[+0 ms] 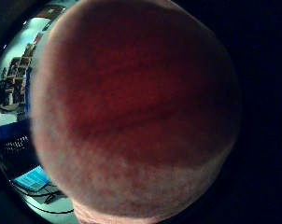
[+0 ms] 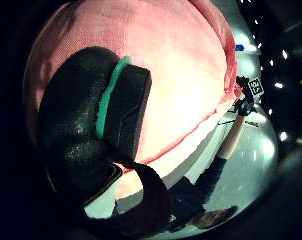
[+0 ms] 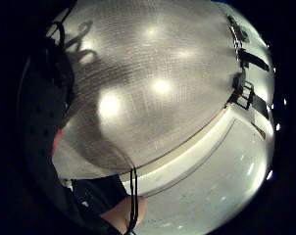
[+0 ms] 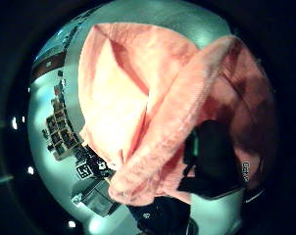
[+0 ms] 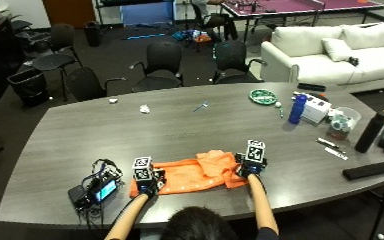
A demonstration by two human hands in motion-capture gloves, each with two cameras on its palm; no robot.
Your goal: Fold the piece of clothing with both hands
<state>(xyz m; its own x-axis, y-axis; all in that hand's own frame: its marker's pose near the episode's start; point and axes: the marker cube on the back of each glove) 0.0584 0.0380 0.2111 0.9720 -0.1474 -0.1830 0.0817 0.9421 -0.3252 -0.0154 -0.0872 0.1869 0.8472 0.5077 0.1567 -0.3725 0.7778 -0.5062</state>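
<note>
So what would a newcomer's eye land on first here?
The orange garment, lying partly bunched at the near edge of the grey table, with the left hand holding its left end and the right hand holding its right end. Next, the blue bottle and black bottle at the table's right side.

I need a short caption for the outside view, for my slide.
Person's gloved left hand and right hand hold opposite ends of an orange cloth garment on a grey wooden table.
</note>
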